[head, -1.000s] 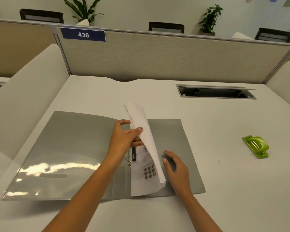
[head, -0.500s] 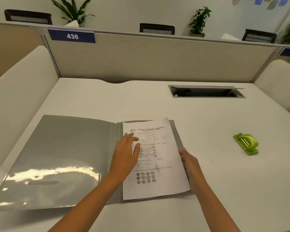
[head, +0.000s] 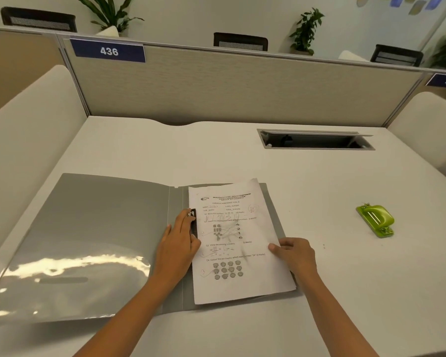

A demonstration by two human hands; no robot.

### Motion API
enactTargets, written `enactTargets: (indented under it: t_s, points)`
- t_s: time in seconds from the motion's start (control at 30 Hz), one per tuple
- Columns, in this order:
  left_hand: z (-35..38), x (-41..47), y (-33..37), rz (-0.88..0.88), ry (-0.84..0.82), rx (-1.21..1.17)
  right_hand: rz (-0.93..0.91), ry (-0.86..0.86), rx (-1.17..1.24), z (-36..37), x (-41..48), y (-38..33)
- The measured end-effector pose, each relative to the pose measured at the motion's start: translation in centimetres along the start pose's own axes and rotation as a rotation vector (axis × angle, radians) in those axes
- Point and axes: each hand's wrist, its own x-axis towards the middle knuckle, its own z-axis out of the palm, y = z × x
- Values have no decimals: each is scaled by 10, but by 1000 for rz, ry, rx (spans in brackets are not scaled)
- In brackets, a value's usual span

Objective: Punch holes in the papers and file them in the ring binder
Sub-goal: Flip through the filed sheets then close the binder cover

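A grey ring binder (head: 93,228) lies open on the white desk, its left cover glossy with glare. A printed worksheet paper (head: 238,243) lies flat on the binder's right half. My left hand (head: 179,246) rests at the spine, fingertips on the black ring mechanism (head: 193,222) at the paper's left edge. My right hand (head: 294,253) pinches the paper's right edge between thumb and fingers. A green hole punch (head: 376,220) sits apart on the desk to the right.
A rectangular cable slot (head: 317,140) opens in the desk at the back right. A beige partition (head: 242,86) with signs 436 and 437 bounds the far edge. Padded side panels stand at left and right.
The paper swung from upright to flat on the binder's right half. My left hand slid off the sheet to the ring mechanism; my right hand moved to grip the paper's right edge.
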Motion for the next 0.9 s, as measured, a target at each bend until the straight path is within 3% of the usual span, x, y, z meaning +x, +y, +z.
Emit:
enactTargets:
  t_s: [0.2, 0.33, 0.43, 0.6, 0.7, 0.77, 0.9]
  points:
    - [3, -1, -2, 14, 2, -27, -73, 172, -33, 10, -6, -3]
    - [7, -3, -8, -6, -30, -93, -341, 413, -217, 35, -21, -12]
    - [7, -9, -8, -30, -17, -163, -515, 323, -188, 57, -34, -20]
    - [-16, -29, 12, -53, 292, -136, -689, 23, -358, 102, -42, -17]
    - [-35, -47, 20, -78, 500, -37, -737, -36, -467, 118, -41, -2]
    - [-40, -61, 22, -220, 697, 115, -766, 11, -525, 122, -38, 7]
    - [-48, -79, 25, -527, 916, 12, -781, 33, -567, 126, -35, 8]
